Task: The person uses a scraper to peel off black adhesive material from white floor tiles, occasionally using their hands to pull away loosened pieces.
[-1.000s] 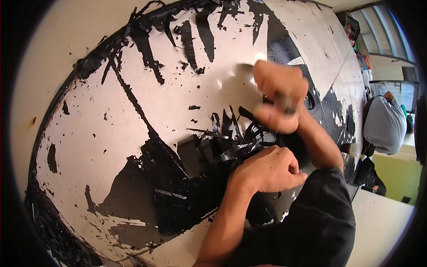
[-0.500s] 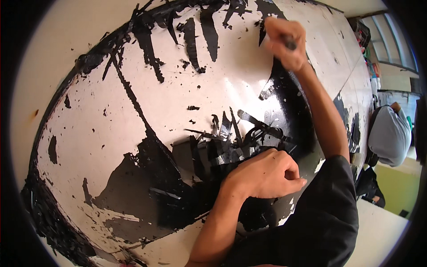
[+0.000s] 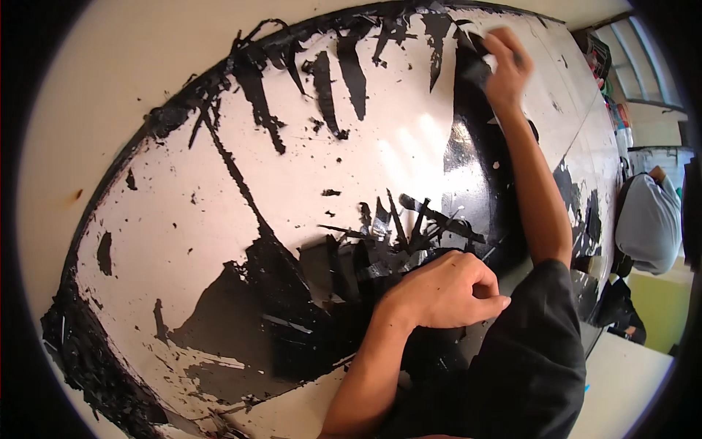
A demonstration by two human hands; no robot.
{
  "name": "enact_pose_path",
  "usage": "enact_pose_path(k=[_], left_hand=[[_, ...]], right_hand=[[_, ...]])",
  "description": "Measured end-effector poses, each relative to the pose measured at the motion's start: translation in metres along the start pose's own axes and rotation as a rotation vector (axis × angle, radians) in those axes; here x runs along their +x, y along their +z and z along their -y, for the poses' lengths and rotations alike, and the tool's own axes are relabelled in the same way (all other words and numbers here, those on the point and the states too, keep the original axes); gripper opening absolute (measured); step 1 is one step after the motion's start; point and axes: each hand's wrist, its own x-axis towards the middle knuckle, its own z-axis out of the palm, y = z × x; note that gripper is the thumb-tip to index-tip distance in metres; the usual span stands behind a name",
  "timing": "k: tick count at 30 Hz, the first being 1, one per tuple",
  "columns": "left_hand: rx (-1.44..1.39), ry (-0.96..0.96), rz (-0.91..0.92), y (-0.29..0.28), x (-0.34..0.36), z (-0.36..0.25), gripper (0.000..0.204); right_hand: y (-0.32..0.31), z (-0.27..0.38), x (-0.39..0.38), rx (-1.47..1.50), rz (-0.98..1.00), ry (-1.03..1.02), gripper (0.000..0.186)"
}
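Note:
A large pale panel carries peeling black film in patches and strips. At the upper right my right hand, blurred by motion, is closed around a tool with a dark handle; its working end cannot be made out. The hand is over the far end of a broad black strip, glossy in its middle. My left hand rests nearer, its fingers curled into a loose fist with the thumb outward. It sits beside a heap of torn black scraps; its underside is hidden.
Ragged black strips hang from the panel's far edge. Black debris piles up at the left rim. At the right are a person in a light grey top and shelves with assorted items.
My right hand has moved right and its wrist has turned. The panel has shifted slightly right and down in the picture. My left hand keeps its curled shape.

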Motion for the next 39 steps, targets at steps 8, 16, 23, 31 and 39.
enact_pose_path(k=[8, 16, 23, 31, 39], left_hand=[[-0.102, 0.036, 0.016, -0.005, -0.004, -0.003, 0.030], [-0.179, 0.196, -0.030, -0.004, 0.003, -0.012, 0.042], [-0.114, 0.142, -0.048, -0.013, -0.005, -0.012, 0.039], [-0.201, 0.173, -0.070, -0.007, -0.003, -0.011, 0.036], [-0.259, 0.167, -0.066, -0.012, -0.004, -0.008, 0.035]], right_hand=[[-0.114, 0.157, -0.119, 0.037, -0.223, 0.894, 0.051], [-0.116, 0.213, -0.167, 0.007, -0.428, 0.905, 0.058], [-0.118, 0.224, -0.186, 0.076, -0.477, 0.816, 0.038], [-0.121, 0.229, -0.182, 0.075, -0.458, 0.843, 0.026], [-0.123, 0.229, -0.186, 0.073, -0.468, 0.874, 0.024]])
